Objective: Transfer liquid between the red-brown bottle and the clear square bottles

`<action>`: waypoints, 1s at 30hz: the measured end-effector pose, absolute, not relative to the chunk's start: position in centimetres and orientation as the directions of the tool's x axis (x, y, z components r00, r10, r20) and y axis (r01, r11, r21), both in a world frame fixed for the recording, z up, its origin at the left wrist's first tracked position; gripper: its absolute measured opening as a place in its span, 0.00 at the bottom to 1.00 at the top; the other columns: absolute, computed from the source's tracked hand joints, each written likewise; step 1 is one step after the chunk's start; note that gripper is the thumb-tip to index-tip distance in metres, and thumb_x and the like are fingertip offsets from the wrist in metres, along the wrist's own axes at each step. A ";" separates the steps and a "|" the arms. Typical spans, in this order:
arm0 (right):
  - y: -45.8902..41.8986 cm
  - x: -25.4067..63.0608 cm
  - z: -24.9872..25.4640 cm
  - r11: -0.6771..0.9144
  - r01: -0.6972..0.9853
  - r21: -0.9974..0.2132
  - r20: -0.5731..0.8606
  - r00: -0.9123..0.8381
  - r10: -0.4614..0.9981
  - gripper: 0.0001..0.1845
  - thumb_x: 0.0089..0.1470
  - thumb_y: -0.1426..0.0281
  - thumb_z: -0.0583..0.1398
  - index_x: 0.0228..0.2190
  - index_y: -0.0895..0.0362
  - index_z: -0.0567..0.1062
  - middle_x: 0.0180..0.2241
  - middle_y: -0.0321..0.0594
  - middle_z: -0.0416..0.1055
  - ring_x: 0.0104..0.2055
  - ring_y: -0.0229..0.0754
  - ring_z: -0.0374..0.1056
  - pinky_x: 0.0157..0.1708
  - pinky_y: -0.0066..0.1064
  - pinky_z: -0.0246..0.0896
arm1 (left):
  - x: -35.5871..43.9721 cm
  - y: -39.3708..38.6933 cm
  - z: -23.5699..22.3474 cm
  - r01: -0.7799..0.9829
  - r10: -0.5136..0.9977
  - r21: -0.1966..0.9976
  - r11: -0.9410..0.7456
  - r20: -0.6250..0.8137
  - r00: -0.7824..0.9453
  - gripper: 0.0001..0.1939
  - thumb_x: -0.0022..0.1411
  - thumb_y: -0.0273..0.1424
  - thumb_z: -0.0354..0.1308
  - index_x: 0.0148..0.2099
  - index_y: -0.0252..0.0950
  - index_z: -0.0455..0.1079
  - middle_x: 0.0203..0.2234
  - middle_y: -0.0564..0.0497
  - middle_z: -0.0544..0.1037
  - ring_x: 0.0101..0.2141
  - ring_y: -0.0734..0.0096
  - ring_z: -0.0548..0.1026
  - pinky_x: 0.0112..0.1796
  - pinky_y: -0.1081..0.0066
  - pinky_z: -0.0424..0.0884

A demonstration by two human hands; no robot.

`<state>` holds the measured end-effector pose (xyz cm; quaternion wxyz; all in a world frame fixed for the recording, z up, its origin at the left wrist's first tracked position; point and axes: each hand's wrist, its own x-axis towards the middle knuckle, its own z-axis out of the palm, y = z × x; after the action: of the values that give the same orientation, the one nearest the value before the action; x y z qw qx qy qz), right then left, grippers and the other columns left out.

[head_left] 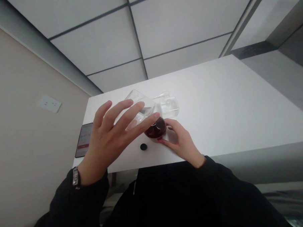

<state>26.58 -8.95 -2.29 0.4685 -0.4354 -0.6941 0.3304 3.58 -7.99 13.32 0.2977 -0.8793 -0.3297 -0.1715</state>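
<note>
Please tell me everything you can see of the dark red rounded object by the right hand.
The dark red rounded object looks glossy, like glass or plastic, with bright reflections and a small golden spot near its top. It is over the near part of the white table; whether it rests there is unclear. The right hand holds its right side between fingers and thumb. The left hand partly covers its upper left; contact there is unclear.

Soft, greyish light casts faint shadows on the table (229,103); detail is hazy.
</note>
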 end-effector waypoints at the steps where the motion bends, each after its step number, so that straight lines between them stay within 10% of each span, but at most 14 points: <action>1: -9.0 26.6 -2.3 0.402 0.294 -0.867 0.362 -0.183 0.914 0.33 0.59 0.50 0.68 0.60 0.48 0.69 0.60 0.47 0.74 0.60 0.53 0.73 0.59 0.55 0.74 | 3.6 -8.0 13.3 0.684 0.482 -0.398 -0.611 0.498 0.721 0.35 0.69 0.20 0.60 0.72 0.57 0.65 0.61 0.53 0.77 0.63 0.62 0.72 0.69 0.57 0.63; 10: -9.0 26.7 -2.2 0.403 0.290 -0.868 0.360 -0.192 0.913 0.34 0.59 0.51 0.69 0.60 0.49 0.69 0.60 0.48 0.74 0.60 0.52 0.73 0.59 0.53 0.74 | 3.6 -7.8 13.2 0.691 0.495 -0.356 -0.629 0.503 0.709 0.30 0.72 0.23 0.60 0.73 0.43 0.63 0.59 0.47 0.81 0.64 0.63 0.74 0.70 0.59 0.60; 22: -8.9 26.7 -2.1 0.407 0.289 -0.866 0.365 -0.190 0.911 0.32 0.59 0.51 0.69 0.59 0.49 0.69 0.58 0.48 0.74 0.59 0.53 0.74 0.58 0.53 0.75 | 3.6 -7.8 13.6 0.688 0.509 -0.294 -0.663 0.497 0.703 0.33 0.69 0.20 0.62 0.69 0.54 0.66 0.62 0.51 0.78 0.71 0.50 0.64 0.72 0.37 0.57; 30: -8.9 26.6 -2.3 0.404 0.286 -0.869 0.366 -0.177 0.914 0.33 0.59 0.51 0.69 0.59 0.49 0.69 0.59 0.47 0.74 0.60 0.53 0.74 0.59 0.54 0.74 | 3.5 -7.3 13.7 0.664 0.490 -0.267 -0.699 0.498 0.716 0.32 0.67 0.19 0.64 0.67 0.52 0.68 0.64 0.49 0.74 0.69 0.52 0.68 0.67 0.49 0.71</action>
<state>26.63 -8.94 -2.32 0.4726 -0.4336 -0.6918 0.3318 3.48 -7.34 13.69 0.2190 -0.8999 -0.3205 -0.1987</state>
